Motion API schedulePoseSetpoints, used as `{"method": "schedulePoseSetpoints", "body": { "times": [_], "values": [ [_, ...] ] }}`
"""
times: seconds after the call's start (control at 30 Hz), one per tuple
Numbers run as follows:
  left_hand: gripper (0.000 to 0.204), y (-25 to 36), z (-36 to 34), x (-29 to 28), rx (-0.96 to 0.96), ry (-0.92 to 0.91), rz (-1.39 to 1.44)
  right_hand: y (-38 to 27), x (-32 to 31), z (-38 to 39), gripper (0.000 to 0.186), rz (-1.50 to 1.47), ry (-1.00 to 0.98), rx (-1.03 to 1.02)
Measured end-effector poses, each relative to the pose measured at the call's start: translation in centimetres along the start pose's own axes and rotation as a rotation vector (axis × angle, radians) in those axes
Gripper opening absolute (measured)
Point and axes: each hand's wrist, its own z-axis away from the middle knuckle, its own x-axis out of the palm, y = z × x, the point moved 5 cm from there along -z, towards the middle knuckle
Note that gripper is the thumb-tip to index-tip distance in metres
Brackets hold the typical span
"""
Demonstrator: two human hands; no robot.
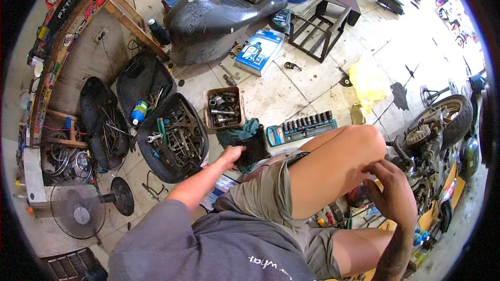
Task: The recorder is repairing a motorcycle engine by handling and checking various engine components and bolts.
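Observation:
My left hand [234, 156] grips a black box-shaped part [253, 148] by its near left edge, thumb on top. A dark green cloth [244, 131] lies bunched against that part, and its exact kind is unclear. My right hand [389, 190] hangs beside my raised knee, fingers bent and apart near the skin, with nothing seen in them. Just beyond the knee lies a socket set [304, 133] in a blue and black holder. A square tin [225, 126] of loose sockets and metal parts stands beyond the left hand.
A black tool case [145, 153] full of wrenches lies open on the left, near a fan [80, 213]. Farther off are a motorcycle seat [208, 26], a blue-white box [260, 52], a metal stool frame [319, 36] and a yellow plastic bag [367, 83]. A motorcycle wheel [458, 114] stands right.

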Motion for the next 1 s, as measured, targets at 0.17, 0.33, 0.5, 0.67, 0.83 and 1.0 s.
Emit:
{"method": "schedulePoseSetpoints", "body": {
  "times": [0.17,0.33,0.5,0.67,0.83,1.0],
  "values": [
    [0.029,9.4,9.5,-1.9,0.068,-0.452,0.131,-2.0,-0.9,-3.1,0.021,-0.114,0.079,-0.098],
    [0.034,19.7,17.1,0.8,0.367,-0.816,0.600,-4.5,5.2,-8.1,0.052,-0.163,-0.003,-0.293],
    [0.039,25.2,19.3,9.0,0.415,-1.354,0.697,-3.2,9.6,-10.8,0.026,-1.082,0.281,-0.289],
    [0.052,28.1,19.0,12.2,0.565,-1.444,0.570,2.6,1.6,-6.3,0.025,-1.120,0.750,-0.314],
    [0.051,28.8,19.1,17.7,0.863,-1.065,0.467,-0.9,-3.1,-1.4,0.067,-0.797,0.693,-0.500],
    [0.045,27.3,29.2,23.0,1.986,-0.513,-0.542,-3.4,-2.7,-1.9,0.079,-0.622,0.809,-0.561]
  ]
}}
